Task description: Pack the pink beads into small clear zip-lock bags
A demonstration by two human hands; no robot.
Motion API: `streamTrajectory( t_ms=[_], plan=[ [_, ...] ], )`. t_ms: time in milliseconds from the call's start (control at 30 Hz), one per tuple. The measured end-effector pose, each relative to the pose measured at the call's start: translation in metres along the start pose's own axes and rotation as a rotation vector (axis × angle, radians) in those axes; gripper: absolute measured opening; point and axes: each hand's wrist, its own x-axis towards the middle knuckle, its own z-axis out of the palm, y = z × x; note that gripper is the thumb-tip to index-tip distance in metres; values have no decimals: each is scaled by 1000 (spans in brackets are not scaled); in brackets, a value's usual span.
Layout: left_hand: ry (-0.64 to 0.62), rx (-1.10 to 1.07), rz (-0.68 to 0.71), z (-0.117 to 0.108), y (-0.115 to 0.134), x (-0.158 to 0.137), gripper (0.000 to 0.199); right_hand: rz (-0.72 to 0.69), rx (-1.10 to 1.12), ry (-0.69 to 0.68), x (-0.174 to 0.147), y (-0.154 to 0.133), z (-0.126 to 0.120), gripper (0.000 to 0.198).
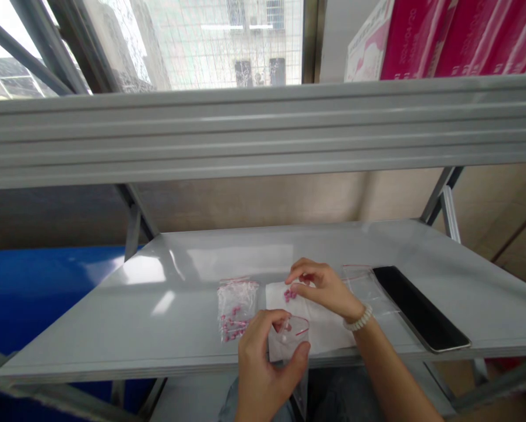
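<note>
Head view: left hand (267,357) grips clear bag (295,335), near side; right hand (322,286), fingers curled, contents undeterminable, at pink beads (289,295) on white paper (328,333). Careless fingertip contact could scatter beads.

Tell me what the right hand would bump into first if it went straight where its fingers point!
Probably the pink beads on the white sheet, just by the right hand. How high it is above them is unclear.
</note>
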Motion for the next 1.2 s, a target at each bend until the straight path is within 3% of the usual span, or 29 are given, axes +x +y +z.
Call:
streamTrajectory(
  t_ms=[100, 167, 533, 767, 833, 967, 1200],
  plan=[
    [-11, -12, 14, -1, 2, 1, 16, 17, -394, -30, 1, 10, 7, 21],
    [-18, -16, 11, -1, 3, 2, 16, 22, -502, -93, 2, 16, 11, 24],
    [-35, -13, -7, 0, 1, 2, 15, 51, -550, -96, 4, 20, 18, 22],
    [-36, -17, -22, 1, 1, 1, 15, 38, -371, -19, 2, 6, 10, 12],
    [-34, -12, -27, 1, 0, 0, 14, 12, -146, -31, 1, -1, 5, 2],
    [-34, -9, -35, 1, 0, 0, 12, -54, 324, -145, -4, -13, -2, 25],
    [-30, -25, -35, 3, 1, 1, 14, -50, 402, -285, -6, -12, -3, 22]
  ],
)
